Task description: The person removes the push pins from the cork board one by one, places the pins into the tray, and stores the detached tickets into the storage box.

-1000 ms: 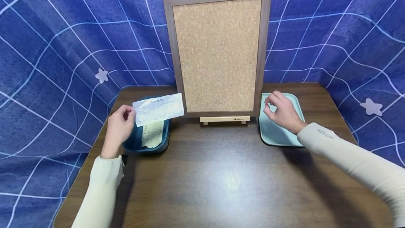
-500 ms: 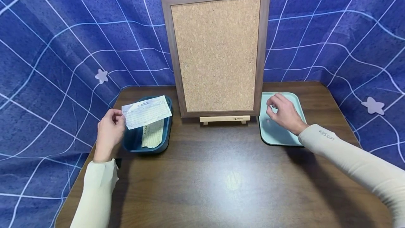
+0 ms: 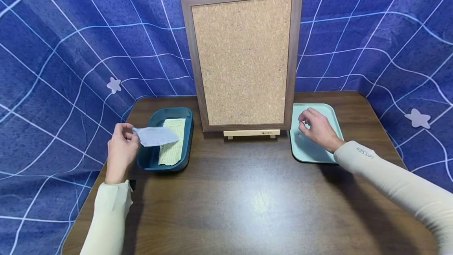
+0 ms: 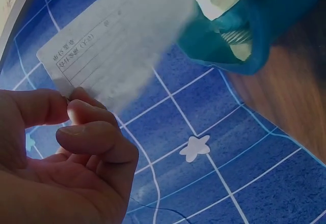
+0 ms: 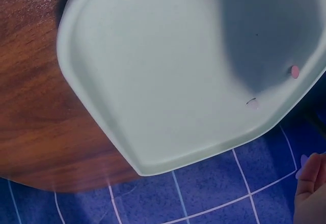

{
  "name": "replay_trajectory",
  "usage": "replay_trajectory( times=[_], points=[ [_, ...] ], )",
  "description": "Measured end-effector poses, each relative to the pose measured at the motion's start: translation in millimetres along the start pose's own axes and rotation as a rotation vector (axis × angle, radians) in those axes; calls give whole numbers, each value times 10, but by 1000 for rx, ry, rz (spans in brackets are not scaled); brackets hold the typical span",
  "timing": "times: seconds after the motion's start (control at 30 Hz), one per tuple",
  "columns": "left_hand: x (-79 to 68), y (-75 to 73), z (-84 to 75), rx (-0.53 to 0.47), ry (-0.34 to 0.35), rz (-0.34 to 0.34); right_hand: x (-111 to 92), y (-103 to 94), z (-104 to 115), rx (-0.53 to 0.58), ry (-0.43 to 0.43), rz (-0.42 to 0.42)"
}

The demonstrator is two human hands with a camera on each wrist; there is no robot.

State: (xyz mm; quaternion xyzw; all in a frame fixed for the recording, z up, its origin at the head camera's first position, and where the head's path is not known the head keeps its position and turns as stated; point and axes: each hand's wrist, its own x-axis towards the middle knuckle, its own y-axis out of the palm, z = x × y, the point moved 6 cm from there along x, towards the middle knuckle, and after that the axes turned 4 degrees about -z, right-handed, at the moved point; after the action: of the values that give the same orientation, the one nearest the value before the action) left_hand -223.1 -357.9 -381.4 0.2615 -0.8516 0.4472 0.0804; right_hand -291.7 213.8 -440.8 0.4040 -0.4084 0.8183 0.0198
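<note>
In the head view my left hand (image 3: 123, 148) pinches a printed paper slip (image 3: 153, 137) by its left end. Tilted and curving, the slip hangs above a dark teal bin (image 3: 187, 156) holding another yellowish slip (image 3: 173, 154). The left wrist view shows ruled lines and printed characters on the held slip (image 4: 117, 40), gripped between thumb and forefinger. My right hand (image 3: 318, 129) hovers over a pale green tray (image 3: 311, 154), fingers bent and thumb near the forefinger. Whether it pinches anything small is unclear. A pink thumbtack (image 5: 295, 72) and a pale tack (image 5: 253, 103) lie in the tray.
A framed cork board (image 3: 245, 62) stands on a small wooden easel (image 3: 251, 133) at the table's back, between bin and tray. The brown wooden table (image 3: 226, 200) spreads in front. A blue patterned curtain (image 3: 63, 70) surrounds the back and sides.
My left hand has shifted left and slightly down with the slip, which has tipped flatter, uncovering more of the slip in the bin. The right hand has barely moved over the tray.
</note>
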Motion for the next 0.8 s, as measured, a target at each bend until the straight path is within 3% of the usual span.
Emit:
replay_trajectory(
  times=[0.47,0.8],
  points=[
    [-51,137,8,72,112,110,-59,89,-90,0,68,87],
    [-115,293,12,115,105,381,-94,168,-101,-10,94,160]
  ],
)
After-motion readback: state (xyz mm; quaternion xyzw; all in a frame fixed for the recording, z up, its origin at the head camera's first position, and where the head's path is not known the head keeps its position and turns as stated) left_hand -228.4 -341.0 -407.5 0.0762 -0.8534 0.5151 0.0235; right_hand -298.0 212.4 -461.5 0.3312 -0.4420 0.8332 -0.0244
